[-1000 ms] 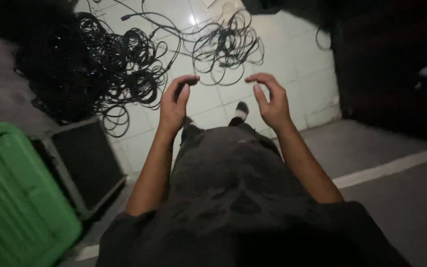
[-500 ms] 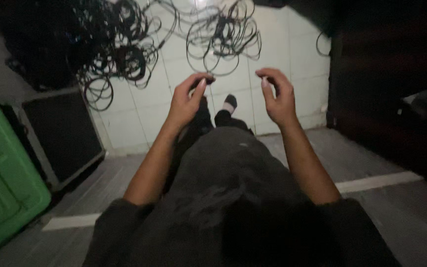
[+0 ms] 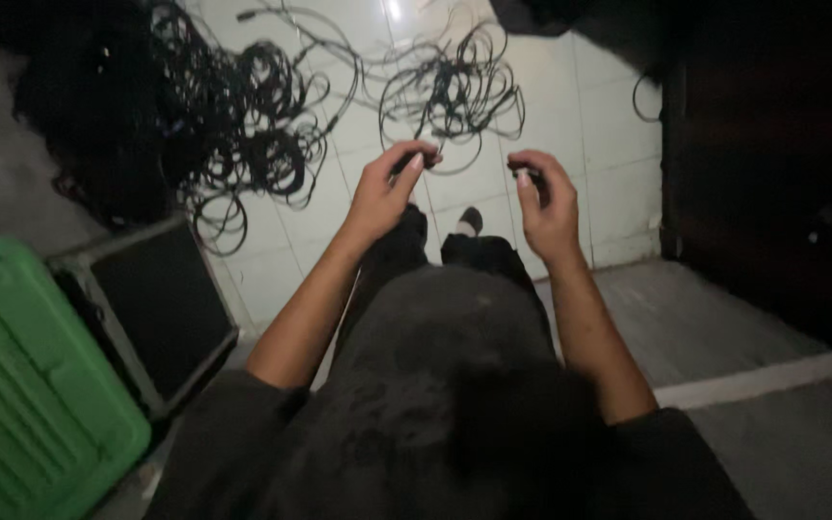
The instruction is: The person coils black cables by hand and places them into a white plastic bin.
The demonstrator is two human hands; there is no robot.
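A white tiled floor (image 3: 609, 183) fills the upper middle of the view, meeting a grey floor (image 3: 772, 453) with a pale painted stripe (image 3: 763, 382) at the lower right. A large tangled heap of black cables (image 3: 195, 125) sprawls over the tiles' upper left part, and a smaller loose coil (image 3: 455, 91) lies near their top edge. A green plastic crate (image 3: 21, 385) sits at the lower left, touching a black flight case (image 3: 151, 308) that rests at the tiles' left edge. The person's left hand (image 3: 382, 197) is closed, pinching a dark cable end (image 3: 404, 164) between thumb and fingers. The right hand (image 3: 546, 207) curls around a small dark piece (image 3: 536, 178); what it is cannot be told.
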